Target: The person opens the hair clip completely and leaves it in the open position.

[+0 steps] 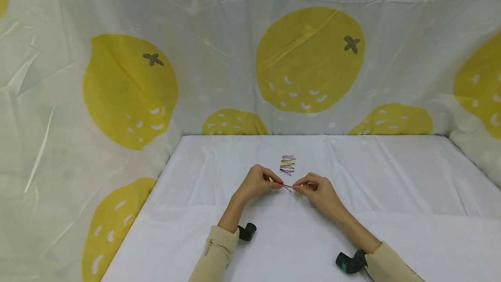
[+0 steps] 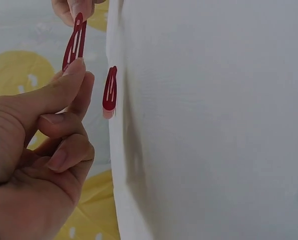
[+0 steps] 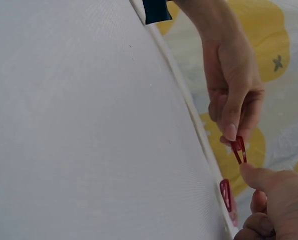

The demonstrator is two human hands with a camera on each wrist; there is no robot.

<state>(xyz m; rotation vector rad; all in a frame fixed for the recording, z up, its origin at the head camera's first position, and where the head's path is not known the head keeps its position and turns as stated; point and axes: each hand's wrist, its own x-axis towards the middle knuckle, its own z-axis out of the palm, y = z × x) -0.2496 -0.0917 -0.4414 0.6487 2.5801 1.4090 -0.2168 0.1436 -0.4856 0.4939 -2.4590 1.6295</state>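
Note:
A red snap hair clip (image 1: 287,186) is held between both hands above the table, its thin parts forking apart. My left hand (image 1: 260,182) pinches one end between thumb and index finger, and my right hand (image 1: 318,189) pinches the other end. In the left wrist view the slotted teardrop shape of the clip (image 2: 74,44) shows, with the left hand's (image 2: 43,135) other fingers curled toward the palm. The right wrist view has the same clip (image 3: 239,150) between both sets of fingertips. Just beyond the hands lies a column of several hair clips (image 1: 287,165), pinkish, yellow and red.
A white cloth covers the table (image 1: 391,177). Behind it and at the sides hangs a pale curtain (image 1: 219,55) printed with yellow lemons. Black wrist cameras sit by the left sleeve (image 1: 219,247) and the right sleeve (image 1: 391,264).

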